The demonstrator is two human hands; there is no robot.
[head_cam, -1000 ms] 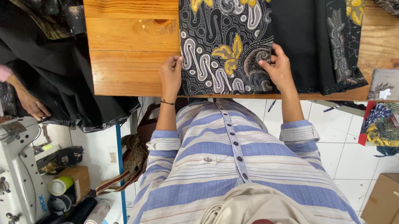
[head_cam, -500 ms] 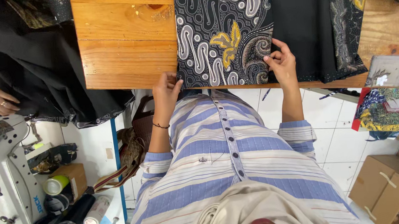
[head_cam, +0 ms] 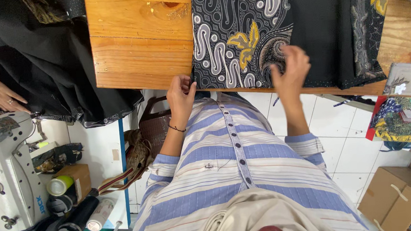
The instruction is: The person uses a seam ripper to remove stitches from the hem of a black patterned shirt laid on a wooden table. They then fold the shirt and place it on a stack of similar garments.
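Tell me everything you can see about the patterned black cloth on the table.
The patterned cloth is black fabric with white curling lines and yellow leaf shapes. It lies flat on the wooden table, its near edge at the table's edge. The left hand pinches its near corner; the right hand rests on it, blurred. Plain black fabric adjoins it.

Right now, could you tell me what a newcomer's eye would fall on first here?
First the black patterned cloth with white swirls and yellow leaves, spread over the wooden table at top centre. The left hand grips its near edge, and the right hand rests on it, blurred. Then the blue-striped shirt fills the lower middle, with a white sewing machine at the lower left.
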